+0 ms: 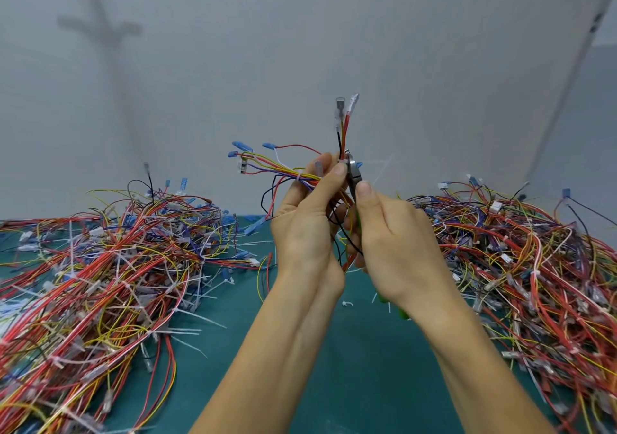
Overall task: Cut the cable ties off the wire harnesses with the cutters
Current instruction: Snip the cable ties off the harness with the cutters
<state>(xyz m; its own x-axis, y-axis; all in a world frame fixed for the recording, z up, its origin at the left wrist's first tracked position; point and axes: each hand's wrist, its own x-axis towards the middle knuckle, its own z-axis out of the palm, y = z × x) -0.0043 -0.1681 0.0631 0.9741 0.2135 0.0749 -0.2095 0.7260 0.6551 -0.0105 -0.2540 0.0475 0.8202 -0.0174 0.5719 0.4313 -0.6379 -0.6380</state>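
Observation:
My left hand (305, 220) grips a wire harness (277, 170) of red, yellow, purple and black wires, raised above the green mat. Blue terminals fan out to its left and two clear-sleeved terminals stick up at the top. A white cable tie (298, 177) wraps the bundle just left of my fingers. My right hand (394, 243) holds the cutters (353, 170); their metal jaws sit against a second white tie by my left fingertips. The green handles are mostly hidden in my palm, with a tip showing below the wrist.
A big tangle of harnesses with white ties (100, 283) covers the mat's left side. Another pile (521, 266) fills the right side. The green mat (334, 367) shows between them, with a few cut tie scraps (347, 304). A grey wall rises behind.

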